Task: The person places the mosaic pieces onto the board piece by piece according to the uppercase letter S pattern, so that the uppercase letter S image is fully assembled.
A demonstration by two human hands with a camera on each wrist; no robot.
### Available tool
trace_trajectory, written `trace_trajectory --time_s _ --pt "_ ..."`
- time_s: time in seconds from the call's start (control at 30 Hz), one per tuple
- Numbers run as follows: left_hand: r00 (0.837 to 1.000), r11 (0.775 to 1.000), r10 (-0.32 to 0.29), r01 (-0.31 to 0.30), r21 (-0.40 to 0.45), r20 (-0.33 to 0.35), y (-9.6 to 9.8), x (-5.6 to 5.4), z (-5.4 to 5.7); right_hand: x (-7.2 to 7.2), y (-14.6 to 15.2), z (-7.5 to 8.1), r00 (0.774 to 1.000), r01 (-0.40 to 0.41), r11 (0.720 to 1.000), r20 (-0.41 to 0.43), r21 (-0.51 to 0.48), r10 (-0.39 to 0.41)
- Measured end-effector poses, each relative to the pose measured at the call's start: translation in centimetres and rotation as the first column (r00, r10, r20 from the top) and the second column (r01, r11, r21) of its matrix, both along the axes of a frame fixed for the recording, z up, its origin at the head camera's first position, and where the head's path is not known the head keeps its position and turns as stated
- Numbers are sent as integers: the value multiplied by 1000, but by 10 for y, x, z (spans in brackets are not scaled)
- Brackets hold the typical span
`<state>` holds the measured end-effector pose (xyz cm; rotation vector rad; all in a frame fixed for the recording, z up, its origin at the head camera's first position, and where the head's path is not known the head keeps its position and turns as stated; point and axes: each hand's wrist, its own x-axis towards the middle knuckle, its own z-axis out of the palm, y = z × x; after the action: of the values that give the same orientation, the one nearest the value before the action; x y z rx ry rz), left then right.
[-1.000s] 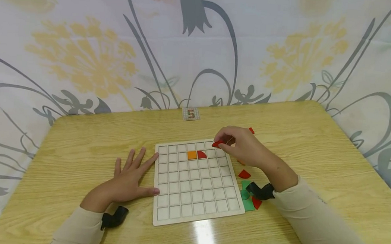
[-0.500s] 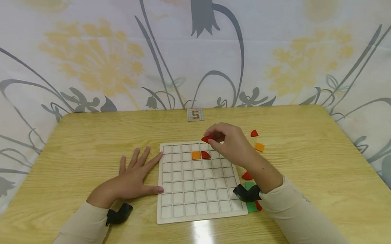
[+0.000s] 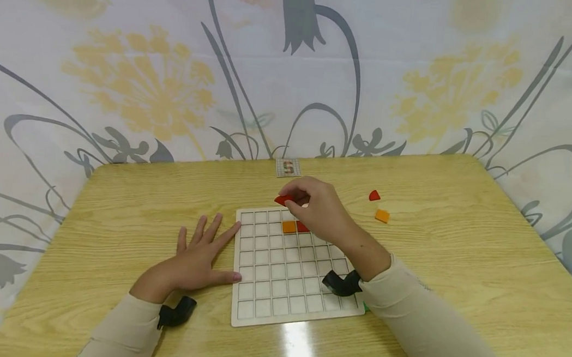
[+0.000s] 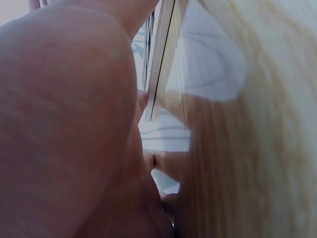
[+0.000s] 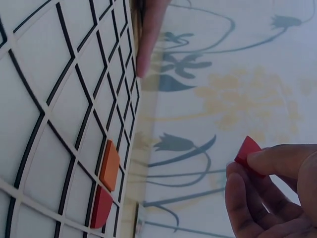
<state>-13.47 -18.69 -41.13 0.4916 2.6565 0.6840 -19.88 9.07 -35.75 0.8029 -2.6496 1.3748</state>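
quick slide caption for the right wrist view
The right hand pinches a red piece clear of the grid board bearing an orange piece beside another red piece.

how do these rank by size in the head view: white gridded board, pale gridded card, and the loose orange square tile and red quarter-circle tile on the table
1. White gridded board
2. Pale gridded card
3. Loose orange square tile
4. Loose red quarter-circle tile: slightly smaller, but also farther away

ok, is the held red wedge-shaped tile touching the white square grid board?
Apart. The right wrist view shows the patterned backdrop between the red wedge-shaped tile and the white square grid board.
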Motion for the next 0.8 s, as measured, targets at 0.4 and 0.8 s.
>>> trace_trajectory --time_s 0.4,0.8 --pt "1000 1000 0 0 -2 3 1 -1 1 -4 -18 -8 1000 5 1000 17 -12 -4" --pt "1000 1000 3 -3 -8 4 0 -1 0 -8 -19 -25 994 -48 998 100 37 45"
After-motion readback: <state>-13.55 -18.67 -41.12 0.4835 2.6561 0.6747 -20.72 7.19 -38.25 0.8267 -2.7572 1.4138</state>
